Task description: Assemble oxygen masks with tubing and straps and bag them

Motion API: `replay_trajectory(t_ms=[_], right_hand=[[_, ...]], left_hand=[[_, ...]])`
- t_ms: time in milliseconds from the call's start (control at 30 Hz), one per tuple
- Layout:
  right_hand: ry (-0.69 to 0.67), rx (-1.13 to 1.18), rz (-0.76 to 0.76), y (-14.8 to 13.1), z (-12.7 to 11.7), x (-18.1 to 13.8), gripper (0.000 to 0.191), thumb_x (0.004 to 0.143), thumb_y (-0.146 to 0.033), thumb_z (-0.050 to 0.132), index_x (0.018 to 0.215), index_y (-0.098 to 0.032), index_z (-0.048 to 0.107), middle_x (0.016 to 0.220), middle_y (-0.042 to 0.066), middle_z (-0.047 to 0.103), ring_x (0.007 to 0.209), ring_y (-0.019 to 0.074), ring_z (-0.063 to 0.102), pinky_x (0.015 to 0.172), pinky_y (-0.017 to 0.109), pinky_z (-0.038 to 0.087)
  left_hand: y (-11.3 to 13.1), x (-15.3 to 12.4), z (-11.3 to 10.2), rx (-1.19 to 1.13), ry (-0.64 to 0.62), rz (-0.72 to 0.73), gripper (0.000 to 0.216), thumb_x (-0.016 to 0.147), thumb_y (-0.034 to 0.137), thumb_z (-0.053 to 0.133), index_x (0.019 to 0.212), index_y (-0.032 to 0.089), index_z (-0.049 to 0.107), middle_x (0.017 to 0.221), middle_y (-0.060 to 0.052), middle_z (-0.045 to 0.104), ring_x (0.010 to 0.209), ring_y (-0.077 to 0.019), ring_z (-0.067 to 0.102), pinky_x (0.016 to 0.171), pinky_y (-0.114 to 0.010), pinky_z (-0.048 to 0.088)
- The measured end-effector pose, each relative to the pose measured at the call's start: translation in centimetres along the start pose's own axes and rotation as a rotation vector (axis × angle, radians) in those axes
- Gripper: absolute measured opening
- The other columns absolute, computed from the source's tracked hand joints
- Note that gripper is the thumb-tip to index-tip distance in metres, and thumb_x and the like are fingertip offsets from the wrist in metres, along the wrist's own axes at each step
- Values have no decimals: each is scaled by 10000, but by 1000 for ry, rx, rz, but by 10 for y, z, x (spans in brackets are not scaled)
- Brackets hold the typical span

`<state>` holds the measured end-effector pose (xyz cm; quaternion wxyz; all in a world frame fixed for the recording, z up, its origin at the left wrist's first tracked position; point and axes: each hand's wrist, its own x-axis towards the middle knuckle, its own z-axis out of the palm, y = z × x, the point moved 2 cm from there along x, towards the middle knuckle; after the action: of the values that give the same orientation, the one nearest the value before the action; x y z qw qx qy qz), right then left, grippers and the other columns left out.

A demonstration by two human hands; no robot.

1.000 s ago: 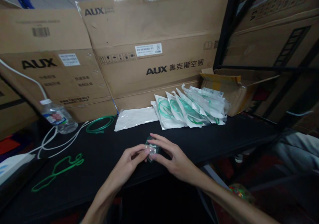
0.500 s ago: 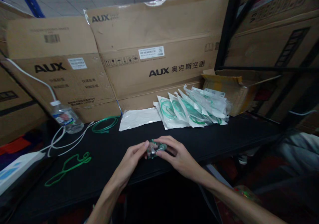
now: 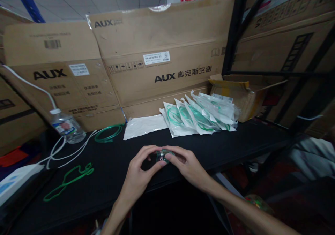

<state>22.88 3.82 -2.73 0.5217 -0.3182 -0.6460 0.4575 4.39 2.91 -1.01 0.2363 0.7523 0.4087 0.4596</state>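
Note:
My left hand (image 3: 142,167) and my right hand (image 3: 187,163) meet over the front part of the black table. Between them they hold a small clear-green plastic oxygen mask (image 3: 162,154), with a shiny strip showing on it. The thumbs of both hands press on its near side, and the curled fingers wrap its far side, so much of it is hidden. To the left lies a green elastic strap (image 3: 68,183), loosely looped. A coil of clear green tubing (image 3: 108,134) rests farther back.
A flat white pouch (image 3: 145,126) lies behind my hands, beside several clear-fronted pouches (image 3: 193,118) with green tubing. An open cardboard box (image 3: 248,99) stands at the right. A plastic bottle (image 3: 69,127), white cables (image 3: 75,153) and a power strip (image 3: 22,181) occupy the left.
My left hand has closed further round the mask, its thumb now pressing the near side. The mask is more covered than before. The view has shifted slightly.

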Motion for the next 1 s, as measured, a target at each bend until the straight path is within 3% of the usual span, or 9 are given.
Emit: replay_trajectory(t_ms=[400,600,733,833,1000], right_hand=[[-44,-32,-2,-1,0,0,303,893,-315,717,1185,-232,726,1165,50,750,1095,220,693,989,351,537],[65,-117,-78,0,-2,-2,309,896,-305,715,1199,-245,715,1203,53,736,1122,222,681,998,354,526],[108,-158,-134,3,-4,-1,343,869,-271,750,1210,-262,718,1277,57,709,1218,228,636,1092,385,466],[99,-179,-146,4,-4,0,366,864,-255,757,1227,-285,716,1325,54,688,1276,232,603,1134,413,433],[78,-171,-136,3,-3,-1,391,864,-246,753,1249,-299,710,1355,60,674,1291,244,596,1145,446,427]], left_hand=[[-1,1,-2,-44,96,-36,161,863,303,740,1015,254,765,963,-21,732,863,-183,642,778,-281,493],[-3,1,-2,-213,131,-222,337,830,423,744,1098,226,683,1091,-55,727,987,-221,671,858,-317,530],[4,2,-1,-180,35,-284,320,913,483,609,948,185,721,965,-55,729,966,-227,663,886,-313,512],[10,2,1,-179,-21,-299,320,909,469,617,1009,189,736,1037,-56,745,1024,-236,660,935,-310,490],[10,0,1,-218,-10,-331,320,897,448,620,1050,193,739,1070,-55,756,1038,-242,668,945,-314,497]])
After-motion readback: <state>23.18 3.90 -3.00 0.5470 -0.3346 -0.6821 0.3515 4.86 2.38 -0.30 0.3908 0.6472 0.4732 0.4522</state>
